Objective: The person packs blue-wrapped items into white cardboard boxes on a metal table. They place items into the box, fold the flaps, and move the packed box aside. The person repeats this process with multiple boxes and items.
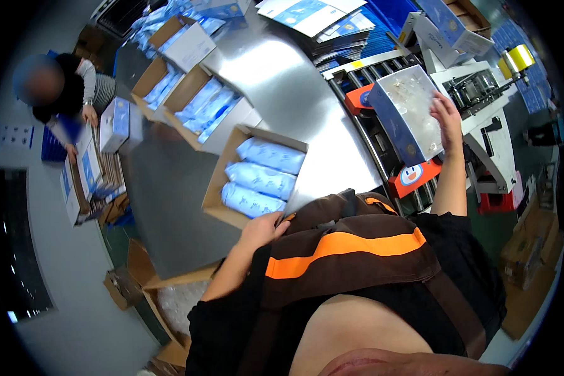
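And the R hand (446, 120) is out at 2 o'clock, fingers loosely bent by the R rim of a blue-and-white box (395, 122) w/ clear packing (412, 103) inside, sat on the roller conveyor (370, 72), yellow tape roll (520, 57) farther out! L hand (261, 232) nr 7 o'clock, by an open carton (217, 183) w/ 3 blue packs (260, 178), contact unclear; co-worker (71, 78) at 10 o'clock, hands at folded cardboard (91, 166)!

From my remote seat I see a stainless-steel worktable (324, 103) streaked with white glare, a matte dark grey surface (169, 229) to its left. Farther left I make out a pale grey wall (84, 276) around a dark window (12, 250) flecked with light; green floor (492, 229) shows at right.
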Motion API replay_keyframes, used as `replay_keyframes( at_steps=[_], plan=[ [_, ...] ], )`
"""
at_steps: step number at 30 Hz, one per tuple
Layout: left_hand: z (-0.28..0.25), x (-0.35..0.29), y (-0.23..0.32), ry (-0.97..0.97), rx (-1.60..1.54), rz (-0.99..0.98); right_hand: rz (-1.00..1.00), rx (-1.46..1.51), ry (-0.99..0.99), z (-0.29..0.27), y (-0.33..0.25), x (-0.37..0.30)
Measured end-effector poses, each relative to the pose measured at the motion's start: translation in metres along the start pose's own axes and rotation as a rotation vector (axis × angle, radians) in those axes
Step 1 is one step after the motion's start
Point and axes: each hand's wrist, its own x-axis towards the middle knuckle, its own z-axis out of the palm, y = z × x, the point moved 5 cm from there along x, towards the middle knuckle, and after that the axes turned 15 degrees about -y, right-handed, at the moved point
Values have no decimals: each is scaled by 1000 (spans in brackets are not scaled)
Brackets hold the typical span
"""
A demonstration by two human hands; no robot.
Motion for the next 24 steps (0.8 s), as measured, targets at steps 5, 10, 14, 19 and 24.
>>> replay_keyframes(
  at_steps=[5, 10, 14, 19, 24],
  plan=[
    [-18, 16, 39, 183, -941, 494, -282, -505, -790, 243, -79, -78],
    [-30, 52, 19, 265, -979, 392, -527, -685, -869, 274, -65, -96],
    [-67, 83, -64, 574, -425, -36, -263, -980, -207, 136, -48, -12],
    [-62, 159, -86, 362, -733, 5, 153, -1439, -53, 1, 0, 43],
    [-64, 157, -103, 286, -869, 47, 6, -1563, -65, 19, 9, 68]
  ],
)
